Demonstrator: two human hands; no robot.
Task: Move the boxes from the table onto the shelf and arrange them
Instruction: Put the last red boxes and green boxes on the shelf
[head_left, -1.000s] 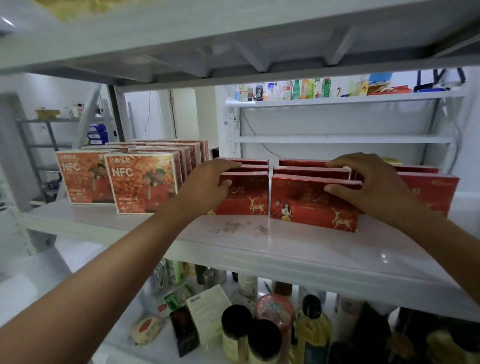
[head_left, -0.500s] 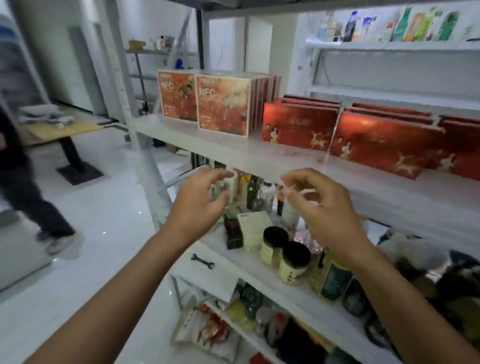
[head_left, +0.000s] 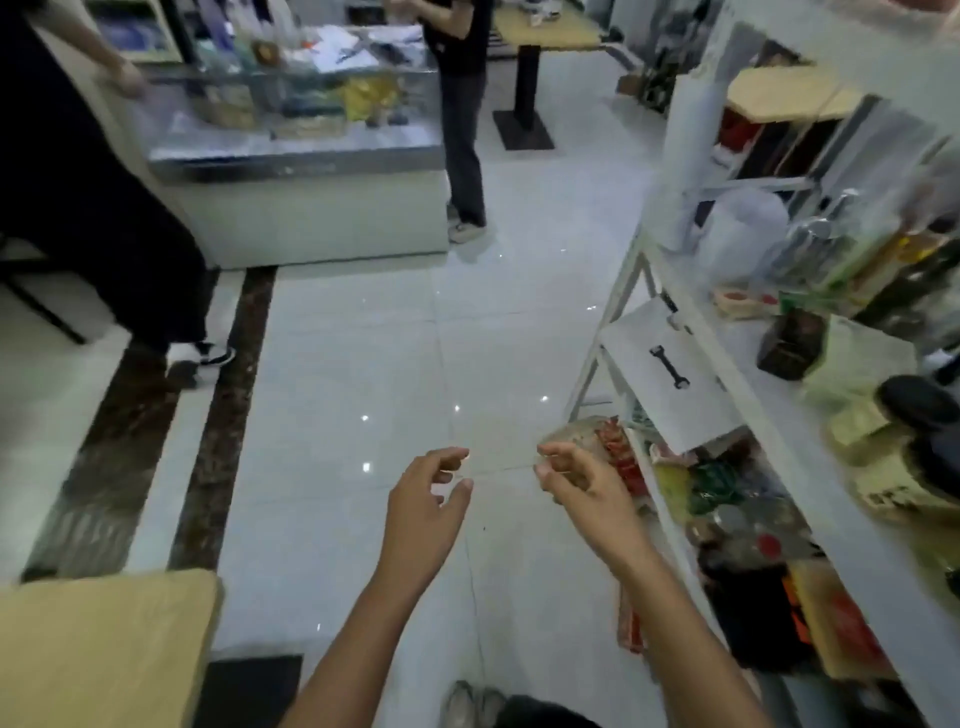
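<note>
At centre frame, slightly toward 6 o'clock, the left hand (head_left: 426, 499) and the right hand (head_left: 582, 483) are hovering side by side over the glossy white tiled floor (head_left: 353, 338). They are not touching each other. Both hands are holding nothing, and the fingers of each are curling loosely with the thumb standing apart from them.

At 3 o'clock, the white metal shelf unit (head_left: 795, 457) is running along the right edge of the view. Its lower levels are carrying blurred bottles, packets and dark-lidded jars (head_left: 914, 402). A white paper sheet (head_left: 644, 332) is lying on the near end of one level, and a black flat wrench (head_left: 670, 367) is lying on that sheet. The right hand is hovering near the front edge of the shelf unit without touching it.

The task boxes cannot be made out in this view, so their position cannot be told.

At 8 o'clock, the corner of a tan wooden tabletop (head_left: 98, 639) is showing. At 11 o'clock, a glass display counter (head_left: 291, 130) is standing on the floor. A person in dark clothing (head_left: 104, 208) is standing at 10 o'clock beside it, and a second person in dark trousers (head_left: 462, 104) is standing at 12 o'clock. A dark speckled stone strip (head_left: 218, 415) is crossing the floor at 9 o'clock.
</note>
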